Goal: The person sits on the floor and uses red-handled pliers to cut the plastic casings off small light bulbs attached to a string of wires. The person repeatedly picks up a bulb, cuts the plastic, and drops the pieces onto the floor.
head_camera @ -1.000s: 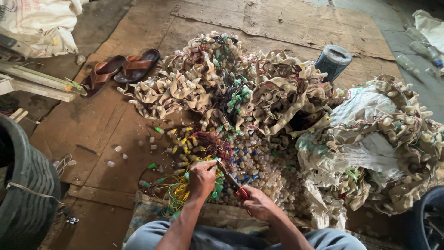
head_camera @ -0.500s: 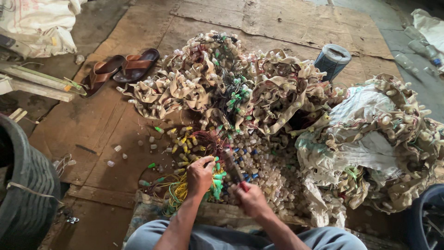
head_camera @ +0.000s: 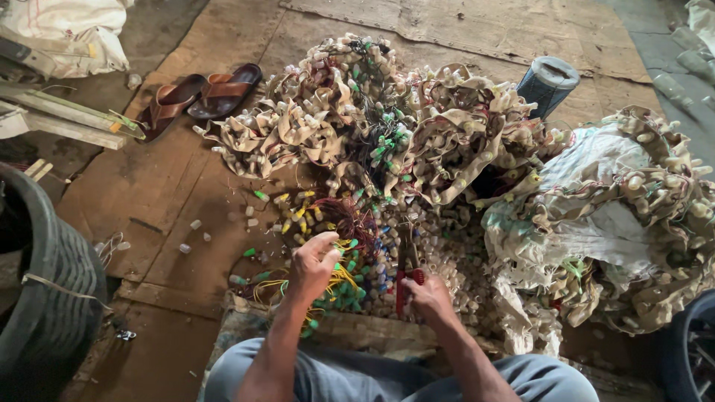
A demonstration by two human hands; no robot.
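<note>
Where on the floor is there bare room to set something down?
Bare board lies between the sandals and the left hand, and beyond the strip heap. Around the right hand and pliers, small caps crowd the floor.

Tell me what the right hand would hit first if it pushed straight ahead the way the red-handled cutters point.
Probably the loose pale caps on the floor just ahead of the right hand and its cutters; beyond them, the tangled tan strips. Depth is uncertain.

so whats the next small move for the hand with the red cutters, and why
Probably bring the red-handled cutters in the right hand left to the yellow and green wires pinched by the left hand. The cutters sit apart from that bunch, so nothing is between the blades yet.
</note>
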